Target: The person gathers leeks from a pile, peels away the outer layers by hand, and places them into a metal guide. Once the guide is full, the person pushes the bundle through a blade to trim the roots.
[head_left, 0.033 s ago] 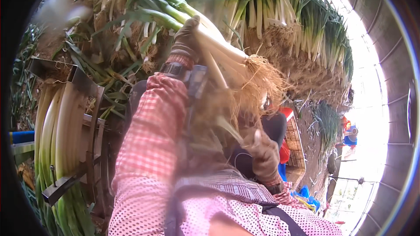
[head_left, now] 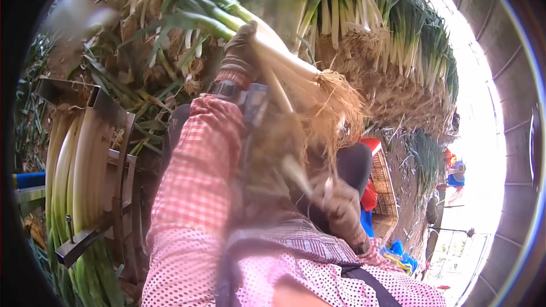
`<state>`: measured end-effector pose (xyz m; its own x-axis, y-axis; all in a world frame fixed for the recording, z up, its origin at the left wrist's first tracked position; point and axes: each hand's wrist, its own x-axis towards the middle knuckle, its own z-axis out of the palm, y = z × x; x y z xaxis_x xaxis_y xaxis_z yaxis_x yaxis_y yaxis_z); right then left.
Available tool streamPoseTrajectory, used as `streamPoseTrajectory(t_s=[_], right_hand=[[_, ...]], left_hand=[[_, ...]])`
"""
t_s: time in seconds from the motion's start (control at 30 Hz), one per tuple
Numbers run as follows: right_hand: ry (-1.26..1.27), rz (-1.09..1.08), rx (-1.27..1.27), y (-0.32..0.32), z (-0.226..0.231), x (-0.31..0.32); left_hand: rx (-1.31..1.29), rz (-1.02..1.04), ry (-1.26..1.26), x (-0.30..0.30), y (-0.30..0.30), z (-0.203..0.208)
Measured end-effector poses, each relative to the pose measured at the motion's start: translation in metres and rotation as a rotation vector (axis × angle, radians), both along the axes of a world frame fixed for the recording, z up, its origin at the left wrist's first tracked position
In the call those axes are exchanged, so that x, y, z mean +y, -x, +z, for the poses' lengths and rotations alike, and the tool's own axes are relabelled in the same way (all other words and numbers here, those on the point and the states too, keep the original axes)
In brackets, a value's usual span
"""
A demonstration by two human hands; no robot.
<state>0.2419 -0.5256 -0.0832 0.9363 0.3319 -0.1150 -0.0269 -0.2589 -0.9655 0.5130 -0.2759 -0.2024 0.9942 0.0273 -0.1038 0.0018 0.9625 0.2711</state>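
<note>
We find the right hand (head_left: 341,204) blurred, and cannot tell whether it grips the smeared pale stalk (head_left: 297,175) beside it; most fingers of the left hand (head_left: 240,51) are hidden from us at the held leeks (head_left: 284,59); we lose the racked leeks (head_left: 85,159) at the lower edge, cannot identify the blurred pale patch (head_left: 77,17), and find the blue object (head_left: 456,176) at far right too small to name

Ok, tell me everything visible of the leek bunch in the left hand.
The leek bunch has green leaves toward the upper left, thick pale stalks and a shaggy tangle of brown, fibrous roots at the right. It slants across the view, the left hand closed around its stalks. Blur hides whether the right hand touches it.
</note>
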Motion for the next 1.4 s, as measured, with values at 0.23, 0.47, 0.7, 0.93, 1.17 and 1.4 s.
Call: streamPoseTrajectory(t_s=[0.23,0.47,0.7,0.93,1.17,1.4], right_hand=[[0.165,-0.268,-0.169,-0.050,0.004,0.000],[0.229,-0.001,-0.175,-0.029,-0.002,0.026],[0.592,-0.117,-0.354,-0.094,0.045,-0.023],[0.060,0.190,0.984,-0.182,-0.087,0.018],[-0.875,0.132,1.245,-0.105,-0.176,0.064],[-0.162,0.244,1.037,-0.149,-0.087,0.045]], left_hand=[[0.053,-0.044,0.013,-0.013,0.005,0.005],[0.195,0.009,-0.118,-0.001,-0.007,-0.027],[0.963,0.467,-0.796,-0.034,-0.022,-0.093],[0.687,0.040,-0.692,-0.075,0.063,-0.036],[0.799,-0.090,-0.932,-0.024,0.093,-0.037],[0.764,-0.233,-0.610,-0.039,0.085,-0.024]])
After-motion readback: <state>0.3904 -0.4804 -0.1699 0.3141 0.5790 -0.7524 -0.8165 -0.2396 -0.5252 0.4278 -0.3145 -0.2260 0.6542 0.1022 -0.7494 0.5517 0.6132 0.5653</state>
